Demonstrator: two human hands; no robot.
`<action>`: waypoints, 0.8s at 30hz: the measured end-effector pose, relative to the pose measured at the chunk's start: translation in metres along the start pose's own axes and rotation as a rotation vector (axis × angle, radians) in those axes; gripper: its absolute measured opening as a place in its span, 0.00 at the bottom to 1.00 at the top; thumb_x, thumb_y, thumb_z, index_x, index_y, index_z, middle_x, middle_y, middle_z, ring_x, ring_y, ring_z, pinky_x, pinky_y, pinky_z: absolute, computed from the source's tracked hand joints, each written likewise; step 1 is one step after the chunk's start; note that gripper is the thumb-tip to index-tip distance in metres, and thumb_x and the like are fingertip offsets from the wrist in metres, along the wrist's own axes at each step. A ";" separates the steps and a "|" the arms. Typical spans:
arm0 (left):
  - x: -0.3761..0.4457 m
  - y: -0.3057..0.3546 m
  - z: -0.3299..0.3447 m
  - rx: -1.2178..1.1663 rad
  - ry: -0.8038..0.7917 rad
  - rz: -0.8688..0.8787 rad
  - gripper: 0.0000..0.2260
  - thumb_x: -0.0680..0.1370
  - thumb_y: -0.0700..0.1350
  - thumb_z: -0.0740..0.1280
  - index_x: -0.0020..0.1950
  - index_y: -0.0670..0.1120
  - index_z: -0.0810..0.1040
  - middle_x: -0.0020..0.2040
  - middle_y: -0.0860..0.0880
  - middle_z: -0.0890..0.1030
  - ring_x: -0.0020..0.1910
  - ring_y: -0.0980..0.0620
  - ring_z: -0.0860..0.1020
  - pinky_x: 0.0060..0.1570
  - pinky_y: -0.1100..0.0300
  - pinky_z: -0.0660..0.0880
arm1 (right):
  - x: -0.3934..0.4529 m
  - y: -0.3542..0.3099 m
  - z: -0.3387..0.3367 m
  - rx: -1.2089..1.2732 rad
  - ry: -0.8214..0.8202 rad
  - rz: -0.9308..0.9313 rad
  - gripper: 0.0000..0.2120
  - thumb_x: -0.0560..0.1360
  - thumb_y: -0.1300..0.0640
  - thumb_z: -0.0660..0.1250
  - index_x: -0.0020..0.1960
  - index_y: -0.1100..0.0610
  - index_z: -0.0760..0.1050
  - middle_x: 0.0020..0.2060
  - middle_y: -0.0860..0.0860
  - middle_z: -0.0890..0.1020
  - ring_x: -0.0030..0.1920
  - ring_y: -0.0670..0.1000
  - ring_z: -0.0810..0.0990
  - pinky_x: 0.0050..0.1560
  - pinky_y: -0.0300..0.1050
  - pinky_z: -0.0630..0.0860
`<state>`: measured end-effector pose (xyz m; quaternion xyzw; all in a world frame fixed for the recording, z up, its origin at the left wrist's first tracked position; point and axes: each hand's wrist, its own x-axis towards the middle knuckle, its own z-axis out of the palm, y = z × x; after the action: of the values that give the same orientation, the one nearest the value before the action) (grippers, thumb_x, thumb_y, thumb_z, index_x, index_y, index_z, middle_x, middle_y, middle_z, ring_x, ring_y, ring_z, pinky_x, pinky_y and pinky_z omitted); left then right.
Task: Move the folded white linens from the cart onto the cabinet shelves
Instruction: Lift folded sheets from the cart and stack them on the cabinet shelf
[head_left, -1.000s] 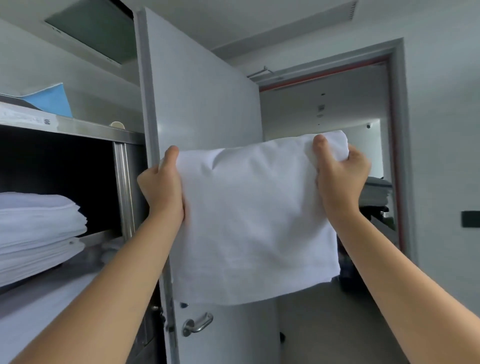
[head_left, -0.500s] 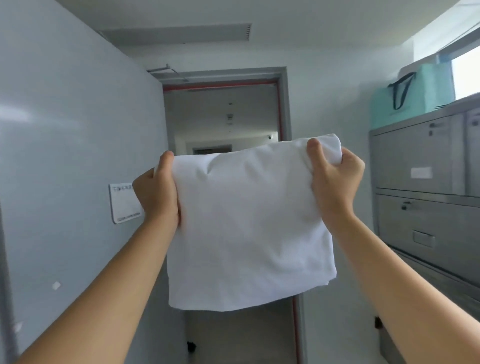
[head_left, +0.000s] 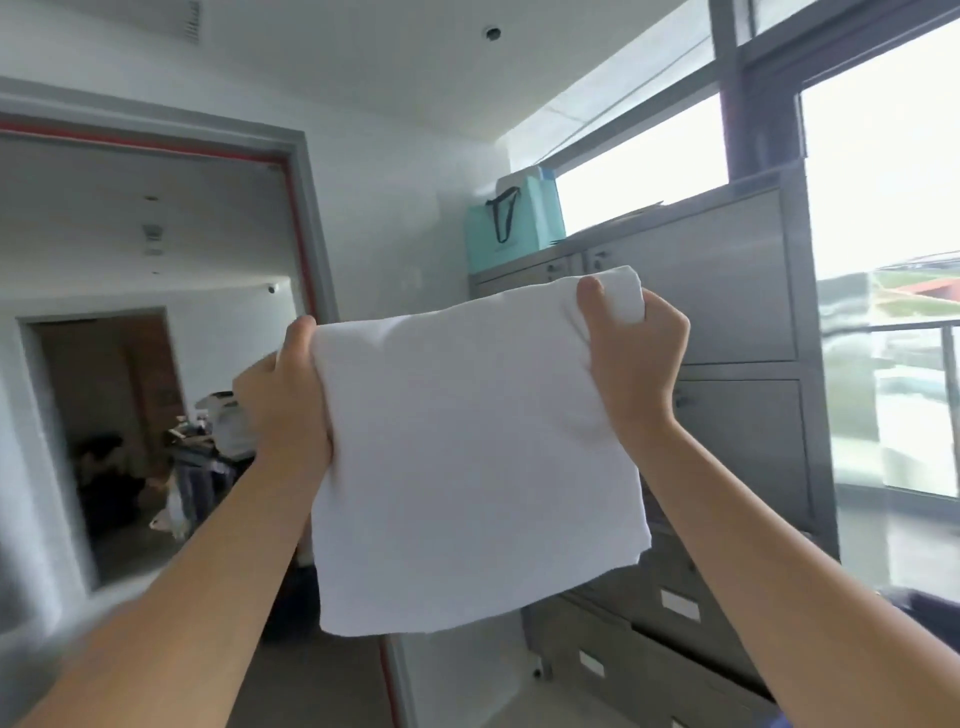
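Note:
A folded white linen (head_left: 472, 457) hangs in front of me at chest height, held up by its top edge. My left hand (head_left: 285, 400) grips its upper left corner, thumb over the front. My right hand (head_left: 634, 358) grips the upper right corner, with a bunch of cloth wrapped in the fist. The linen hangs flat below both hands. The open cabinet with shelves and the cart are out of view.
A steel cabinet with closed drawers (head_left: 727, 374) stands on the right, with a teal paper bag (head_left: 514, 218) on top. A large window (head_left: 883, 218) lies beyond it. On the left an open doorway (head_left: 150, 364) leads to another room with clutter.
My view has swung to the right, from the open shelf cabinet and its door past the doorway to the drawer cabinet and window. Both hands keep the same hold on the linen.

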<state>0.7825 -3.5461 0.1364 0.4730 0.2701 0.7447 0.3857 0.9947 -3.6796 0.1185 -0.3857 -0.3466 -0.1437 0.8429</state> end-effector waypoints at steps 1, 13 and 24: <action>0.001 -0.006 0.008 -0.014 -0.026 -0.028 0.22 0.69 0.55 0.71 0.29 0.50 0.59 0.30 0.50 0.60 0.31 0.52 0.60 0.32 0.56 0.58 | 0.000 -0.001 -0.006 -0.022 0.021 -0.012 0.26 0.73 0.54 0.73 0.26 0.53 0.59 0.20 0.42 0.60 0.25 0.46 0.58 0.26 0.38 0.58; -0.106 -0.056 0.123 -0.223 -0.401 -0.363 0.23 0.73 0.54 0.73 0.31 0.48 0.61 0.26 0.54 0.62 0.24 0.56 0.59 0.29 0.58 0.60 | 0.011 -0.047 -0.151 -0.620 0.319 -0.241 0.26 0.73 0.46 0.72 0.28 0.55 0.59 0.23 0.43 0.62 0.29 0.47 0.60 0.31 0.43 0.61; -0.249 -0.027 0.223 -0.447 -0.721 -0.567 0.24 0.73 0.50 0.73 0.29 0.49 0.58 0.28 0.52 0.60 0.26 0.53 0.59 0.25 0.63 0.57 | 0.033 -0.123 -0.284 -0.781 0.492 -0.379 0.23 0.74 0.55 0.72 0.28 0.61 0.64 0.22 0.44 0.63 0.24 0.43 0.61 0.26 0.34 0.60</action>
<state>1.0577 -3.7291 0.0830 0.5140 0.0718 0.4398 0.7329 1.0902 -3.9728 0.0784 -0.5574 -0.1218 -0.5003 0.6513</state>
